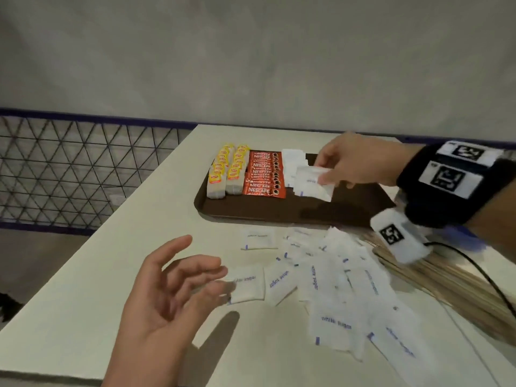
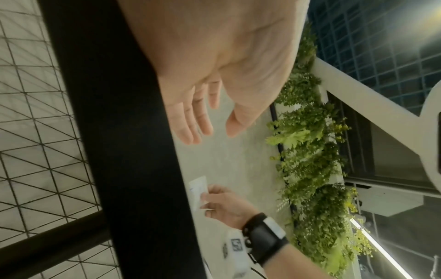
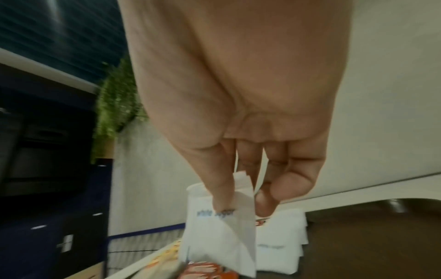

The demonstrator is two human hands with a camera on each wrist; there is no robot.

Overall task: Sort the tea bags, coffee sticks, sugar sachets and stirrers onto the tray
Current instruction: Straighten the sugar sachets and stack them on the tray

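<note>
**Sugar sachets held over tray; loose pile beside left hand**

Right hand (image 1: 354,160) pinches a few sugar sachets (image 1: 315,181) above the brown tray (image 1: 251,209), just beside the coffee sticks (image 1: 264,174) and tea bags (image 1: 227,171). Left hand (image 1: 167,297) is released, fingers spread, fingertips at the loose sachets (image 1: 329,277). Stirrers (image 1: 452,277) lie under the right wrist.

tray (image 1: 251,210) dark brown | tea bags (image 1: 227,170) yellow-red tags | coffee sticks (image 1: 264,174) red-orange | sugar sachets (image 1: 329,277) white, blue print
</note>
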